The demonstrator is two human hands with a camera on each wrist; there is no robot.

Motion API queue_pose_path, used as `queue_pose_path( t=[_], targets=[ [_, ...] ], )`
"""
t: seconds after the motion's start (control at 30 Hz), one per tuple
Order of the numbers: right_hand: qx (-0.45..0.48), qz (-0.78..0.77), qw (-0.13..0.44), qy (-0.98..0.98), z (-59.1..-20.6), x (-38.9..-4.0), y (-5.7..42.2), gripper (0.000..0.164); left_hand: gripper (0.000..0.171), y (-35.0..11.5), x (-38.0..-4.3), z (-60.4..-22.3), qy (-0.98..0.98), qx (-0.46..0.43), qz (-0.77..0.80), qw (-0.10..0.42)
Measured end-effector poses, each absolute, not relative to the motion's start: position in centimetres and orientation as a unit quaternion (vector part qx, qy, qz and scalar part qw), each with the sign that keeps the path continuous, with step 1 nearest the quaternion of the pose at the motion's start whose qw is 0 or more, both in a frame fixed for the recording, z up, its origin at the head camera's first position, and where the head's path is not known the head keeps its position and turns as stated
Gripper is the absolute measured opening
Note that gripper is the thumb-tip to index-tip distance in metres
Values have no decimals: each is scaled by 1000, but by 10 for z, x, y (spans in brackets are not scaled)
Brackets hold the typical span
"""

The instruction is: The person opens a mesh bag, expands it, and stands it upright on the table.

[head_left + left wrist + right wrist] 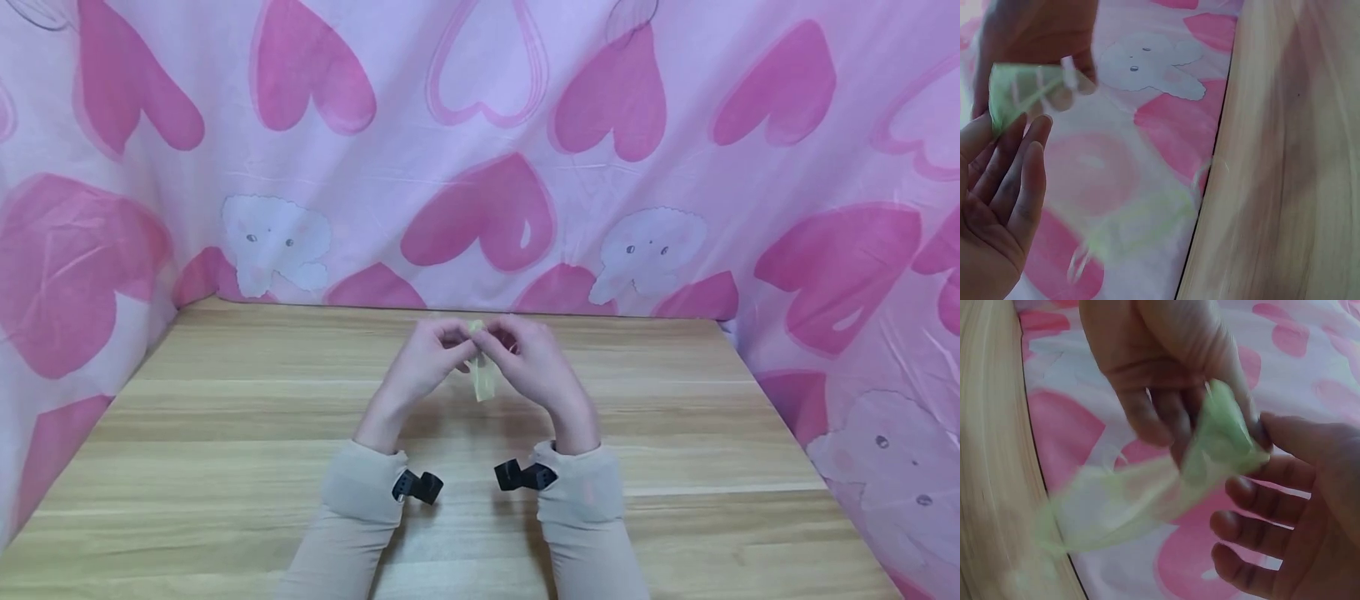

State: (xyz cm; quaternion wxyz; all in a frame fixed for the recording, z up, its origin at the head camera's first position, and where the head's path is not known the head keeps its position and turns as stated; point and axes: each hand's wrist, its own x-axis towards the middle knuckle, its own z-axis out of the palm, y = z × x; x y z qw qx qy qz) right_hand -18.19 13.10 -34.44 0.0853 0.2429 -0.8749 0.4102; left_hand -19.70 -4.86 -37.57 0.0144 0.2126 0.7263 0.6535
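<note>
Above the far middle of the table, both hands meet at a sheer pale green piece of fabric (484, 382). My left hand (426, 362) pinches it at the upper end between thumb and fingers. The right hand (531, 360) pinches the same end from the other side, fingertips nearly touching the left ones. The rest hangs down freely as a narrow strip. In the right wrist view the fabric (1225, 428) is folded near the fingers, with a blurred length trailing left. Thin whitish loops show on the hanging part in the left wrist view. Its exact kind is unclear.
A wood-grain table (225, 467) lies under the hands. Pink cloth with hearts and white cartoon animals (480, 208) hangs behind the table and along both sides. Small black wrist devices (418, 487) sit at the cuffs of the light sleeves (581, 492).
</note>
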Motion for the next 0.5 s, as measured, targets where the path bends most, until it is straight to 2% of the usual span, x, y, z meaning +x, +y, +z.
queue_pose_path(
  t=[0.17,0.5],
  targets=[
    [246,444,82,-858,-343,-180,130,13,8,-47,-196,-378,752,215,624,6],
    [208,474,58,-854,-342,-180,133,11,29,-56,-193,-375,763,194,617,8]
  ],
)
